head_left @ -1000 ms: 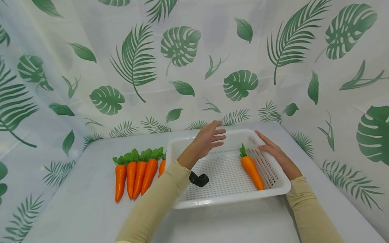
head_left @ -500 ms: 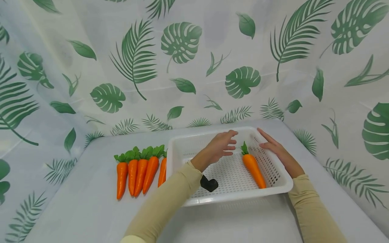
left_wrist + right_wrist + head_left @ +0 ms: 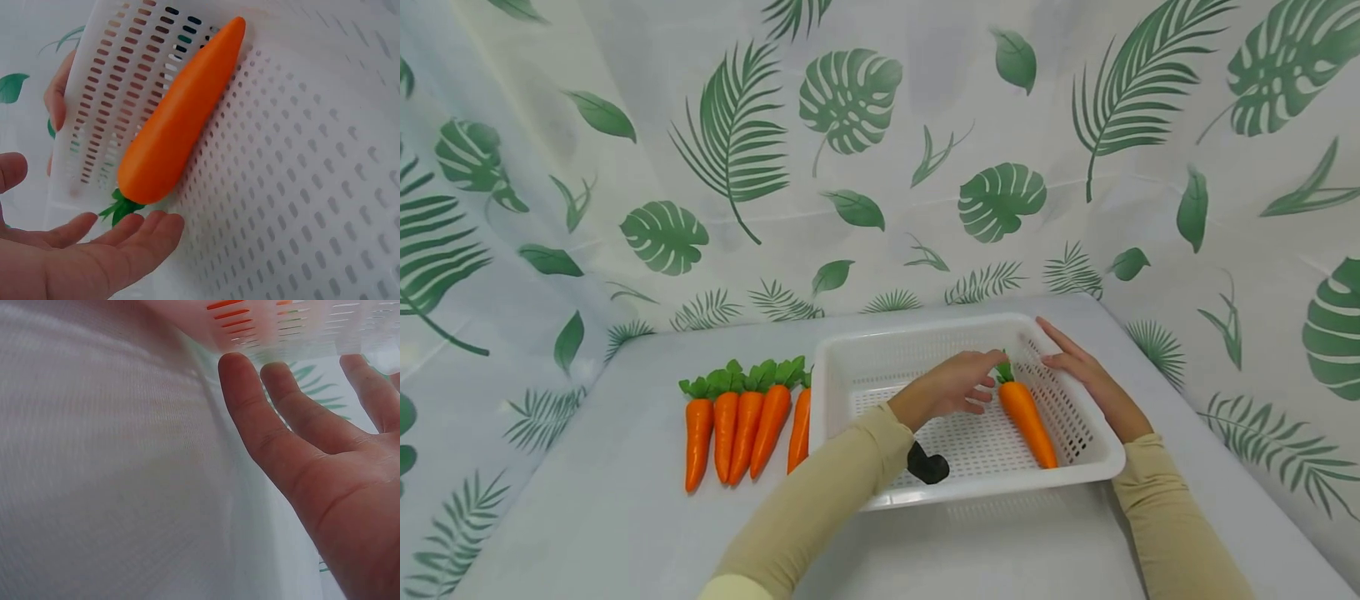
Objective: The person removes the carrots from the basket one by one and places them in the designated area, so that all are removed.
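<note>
An orange carrot [image 3: 1028, 425] with a green leafy top lies in a white perforated plastic basket [image 3: 992, 486], along its right side. My left hand [image 3: 951, 385] is inside the basket at the carrot's leafy end, fingers spread and nothing in its grasp. In the left wrist view a narrow gap shows between the left fingertips [image 3: 169, 224] and the carrot's root. Against the basket's right wall rests my right hand [image 3: 1086, 375]. Its fairly straight fingers [image 3: 240, 387] touch the outside of the basket in the right wrist view.
Several more carrots [image 3: 748, 433] lie in a row on the white table [image 3: 587, 500], left of the basket. The basket partly hides the rightmost one. A dark object [image 3: 928, 465] shows beneath my left wrist. A leaf-patterned curtain [image 3: 850, 258] encloses the back and sides.
My left hand has moved right and down, from over the basket's middle to the carrot's leafy top. The right hand has stayed at the basket's right side.
</note>
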Demonstrator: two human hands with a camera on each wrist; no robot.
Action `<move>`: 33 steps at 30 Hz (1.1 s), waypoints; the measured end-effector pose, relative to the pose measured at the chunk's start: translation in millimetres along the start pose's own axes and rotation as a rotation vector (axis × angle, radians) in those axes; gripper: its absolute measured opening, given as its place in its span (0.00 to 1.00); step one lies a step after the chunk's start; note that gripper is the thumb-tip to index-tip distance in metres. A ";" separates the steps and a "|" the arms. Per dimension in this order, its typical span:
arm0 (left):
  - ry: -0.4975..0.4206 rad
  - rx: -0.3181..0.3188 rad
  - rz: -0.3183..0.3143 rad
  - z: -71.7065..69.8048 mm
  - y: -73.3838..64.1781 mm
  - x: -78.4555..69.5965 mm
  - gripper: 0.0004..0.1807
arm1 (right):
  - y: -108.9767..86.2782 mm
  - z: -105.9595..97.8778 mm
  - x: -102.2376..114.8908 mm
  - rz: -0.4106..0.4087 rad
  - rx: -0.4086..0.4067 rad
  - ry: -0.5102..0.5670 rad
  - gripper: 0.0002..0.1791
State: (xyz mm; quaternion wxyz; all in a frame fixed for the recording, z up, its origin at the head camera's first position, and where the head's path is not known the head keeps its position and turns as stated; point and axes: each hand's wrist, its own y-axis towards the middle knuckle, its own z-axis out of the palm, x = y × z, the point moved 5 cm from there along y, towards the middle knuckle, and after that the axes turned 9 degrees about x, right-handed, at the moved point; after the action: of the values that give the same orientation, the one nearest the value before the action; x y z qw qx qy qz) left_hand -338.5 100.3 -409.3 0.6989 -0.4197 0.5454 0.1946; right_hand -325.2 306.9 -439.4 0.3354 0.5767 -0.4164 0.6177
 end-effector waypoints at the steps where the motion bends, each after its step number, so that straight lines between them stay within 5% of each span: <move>1: -0.007 0.010 -0.007 1.5 0.6 0.7 0.34 | 0.0 -0.2 0.0 0.000 0.001 0.001 0.36; 18: -0.006 0.039 -0.039 13.3 9.3 7.2 0.26 | 0.8 -1.1 -0.4 -0.013 0.018 -0.004 0.35; 33: -0.091 0.054 0.035 16.1 14.1 9.3 0.16 | 1.3 0.0 0.3 -0.029 0.025 0.010 0.35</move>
State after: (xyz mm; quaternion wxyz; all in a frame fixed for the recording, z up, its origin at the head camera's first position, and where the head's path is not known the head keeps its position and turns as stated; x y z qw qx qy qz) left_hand -336.2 119.5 -422.3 0.7307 -0.3819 0.5252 0.2107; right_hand -326.4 306.3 -439.2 0.3388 0.5838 -0.3987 0.6209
